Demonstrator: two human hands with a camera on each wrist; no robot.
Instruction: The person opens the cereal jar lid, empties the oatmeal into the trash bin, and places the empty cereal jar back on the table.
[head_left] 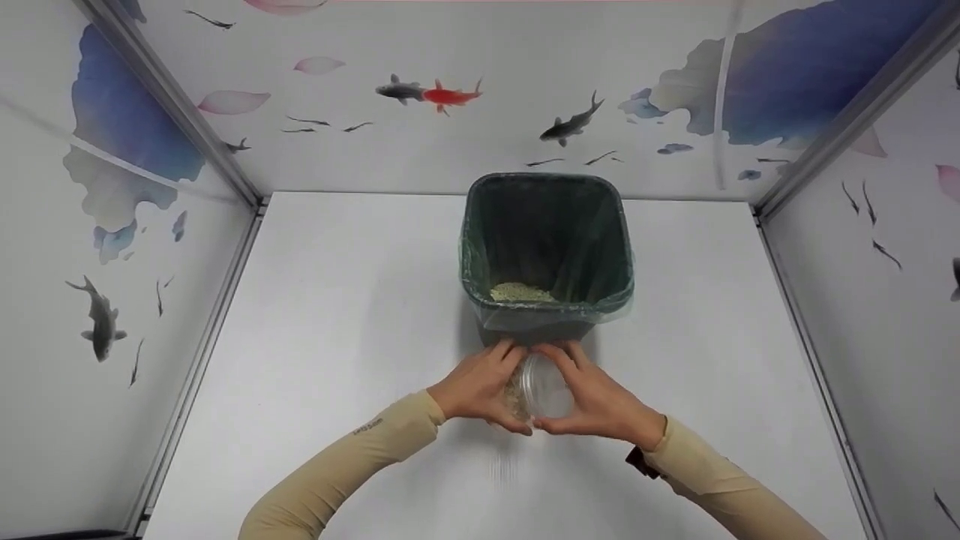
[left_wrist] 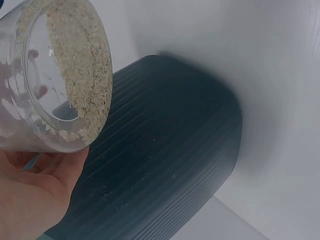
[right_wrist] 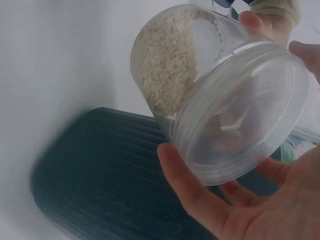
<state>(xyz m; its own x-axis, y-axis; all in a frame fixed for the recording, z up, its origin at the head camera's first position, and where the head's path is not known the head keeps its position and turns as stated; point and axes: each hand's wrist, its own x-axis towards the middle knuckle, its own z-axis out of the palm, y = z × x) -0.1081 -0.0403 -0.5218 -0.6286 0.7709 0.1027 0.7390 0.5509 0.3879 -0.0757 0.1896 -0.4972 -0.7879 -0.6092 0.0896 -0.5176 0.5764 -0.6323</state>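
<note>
Just in front of the dark bin (head_left: 546,247), the left hand (head_left: 480,386) grips the clear jar (head_left: 541,388) of pale grains while the right hand (head_left: 596,401) clasps its lid (right_wrist: 240,112), so I judge the body should be kept steady and only the lid turned, so nothing spills on the table (head_left: 337,315).

bin (head_left: 547,315) blocking straight ahead, open table (head_left: 337,300) either side, walls beyond

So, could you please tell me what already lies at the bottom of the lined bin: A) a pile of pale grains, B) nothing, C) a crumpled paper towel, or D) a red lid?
A: a pile of pale grains lies in the lined bin.
</note>
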